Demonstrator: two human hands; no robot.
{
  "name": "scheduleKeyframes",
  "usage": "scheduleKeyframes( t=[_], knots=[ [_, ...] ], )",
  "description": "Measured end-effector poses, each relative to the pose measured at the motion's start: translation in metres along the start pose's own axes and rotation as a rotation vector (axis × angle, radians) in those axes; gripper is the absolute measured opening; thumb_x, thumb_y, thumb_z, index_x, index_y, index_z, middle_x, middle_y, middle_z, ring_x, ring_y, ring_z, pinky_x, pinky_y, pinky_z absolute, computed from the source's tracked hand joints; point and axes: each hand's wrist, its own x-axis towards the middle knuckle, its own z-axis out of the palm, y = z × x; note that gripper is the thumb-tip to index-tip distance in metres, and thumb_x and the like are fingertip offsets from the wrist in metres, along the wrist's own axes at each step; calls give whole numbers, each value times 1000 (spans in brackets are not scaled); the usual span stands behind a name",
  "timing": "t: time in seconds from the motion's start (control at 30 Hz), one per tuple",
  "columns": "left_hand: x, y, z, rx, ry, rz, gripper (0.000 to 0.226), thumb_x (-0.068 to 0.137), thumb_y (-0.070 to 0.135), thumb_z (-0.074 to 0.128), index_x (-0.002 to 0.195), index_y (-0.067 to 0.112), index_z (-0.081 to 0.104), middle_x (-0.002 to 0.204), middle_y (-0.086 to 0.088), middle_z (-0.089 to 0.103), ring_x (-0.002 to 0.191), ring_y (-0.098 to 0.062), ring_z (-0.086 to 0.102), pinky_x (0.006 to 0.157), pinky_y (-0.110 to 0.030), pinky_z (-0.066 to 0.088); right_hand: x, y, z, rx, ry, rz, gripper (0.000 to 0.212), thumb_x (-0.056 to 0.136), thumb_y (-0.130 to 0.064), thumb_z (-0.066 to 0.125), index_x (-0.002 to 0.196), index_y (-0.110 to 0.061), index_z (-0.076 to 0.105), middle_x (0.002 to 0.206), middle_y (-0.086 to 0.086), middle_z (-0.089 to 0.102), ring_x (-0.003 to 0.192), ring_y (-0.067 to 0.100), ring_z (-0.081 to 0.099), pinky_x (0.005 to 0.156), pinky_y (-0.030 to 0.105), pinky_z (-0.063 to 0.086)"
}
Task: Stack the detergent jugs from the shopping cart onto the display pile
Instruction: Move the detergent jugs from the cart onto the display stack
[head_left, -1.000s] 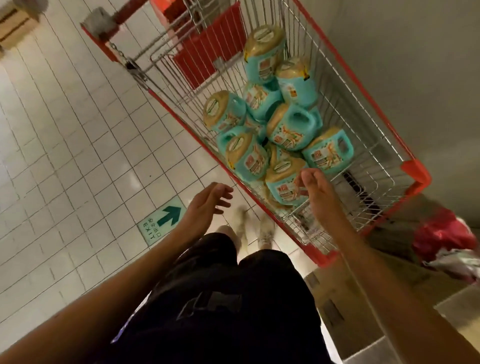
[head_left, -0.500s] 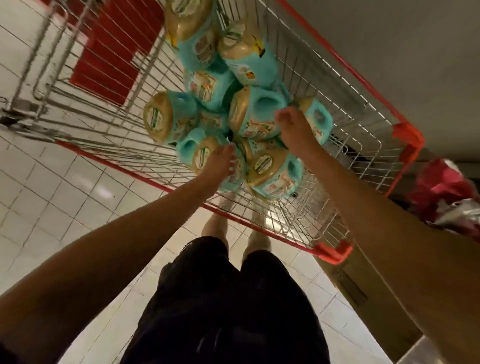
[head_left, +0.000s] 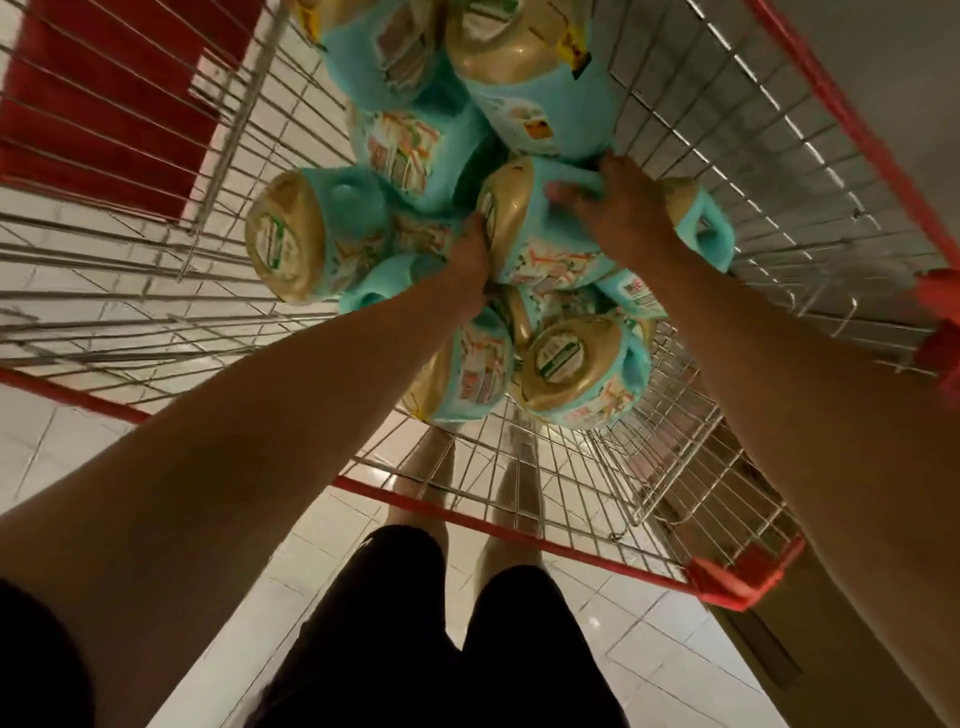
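Wire shopping cart (head_left: 519, 531) with red rim stands on a tiled floor (head_left: 78, 441), holding a heap of teal detergent jugs (head_left: 405, 150). Middle jug (head_left: 550, 244) lies on its side atop the heap, gold cap (head_left: 506, 208) facing left. Right hand (head_left: 623, 208) has fingers curled over its handle end; left hand (head_left: 470, 254) sits against the cap with fingers hidden, so its grip can't be told.

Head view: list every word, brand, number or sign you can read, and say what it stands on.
No text can be read in this view.
Front labels on the detergent jugs: printed, but too blurred to read.
Green-and-white stickers on the gold caps: too small and blurred to read.
Yellow tag on the top jug: unreadable.
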Motion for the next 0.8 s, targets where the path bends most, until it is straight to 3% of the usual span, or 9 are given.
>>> scheduleKeyframes(
  t=[0.07,0.13,0.27,0.33,0.43,0.57,0.67,0.8],
  knots=[
    [-3,2,1,-29,-55,-3,65,109,63,30,155,20,48,144,-12,62,96,-26,66,77,-37,57,-7,4,-5,73,33,2,70,89,-73,66,133,-18,66,132,7,68,121,25,63,93,32,48],
    [-14,2,-1,-41,-77,-4,68,108,67,28,147,18,54,131,-12,70,94,-27,70,74,-36,59,-17,4,-9,156,40,33,71,87,-77,63,132,-22,67,130,5,69,117,23,64,89,31,47],
    [-51,4,-19,-77,-24,81,51,107,65,38,115,23,66,95,2,81,91,-19,77,65,-30,61,-50,1,-13,327,80,190,84,86,-85,44,138,-21,63,130,7,66,113,25,63,85,29,43],
    [-79,4,-28,-42,-14,138,51,105,66,44,120,25,68,100,3,82,96,-19,77,68,-30,61,-76,0,-16,400,81,286,81,95,-83,39,147,-24,57,139,10,65,124,30,62,96,34,44],
    [-120,2,-36,-25,-58,260,52,104,65,48,126,23,70,105,1,82,95,-19,80,67,-32,63,-127,-13,-18,654,61,422,91,82,-95,36,141,-32,64,139,6,69,126,30,65,111,47,50],
    [-177,-2,-36,-20,-276,234,60,103,72,39,111,33,83,121,-8,79,111,-26,77,79,-41,65,-208,-40,-28,943,32,452,75,81,-96,37,117,-39,70,123,5,77,102,27,79,81,53,65],
    [-205,-9,-37,62,-406,218,66,96,81,40,122,34,79,131,-11,74,119,-31,73,87,-48,63,-268,-53,-36,1066,60,429,79,85,-91,34,126,-35,70,120,7,79,102,30,79,83,56,65],
    [-246,-18,-18,170,-470,221,81,72,89,68,126,30,77,133,-14,73,121,-36,72,96,-57,59,-339,-58,-41,1175,183,390,84,86,-80,33,142,-25,64,130,16,73,115,36,74,99,56,60]
  ],
)
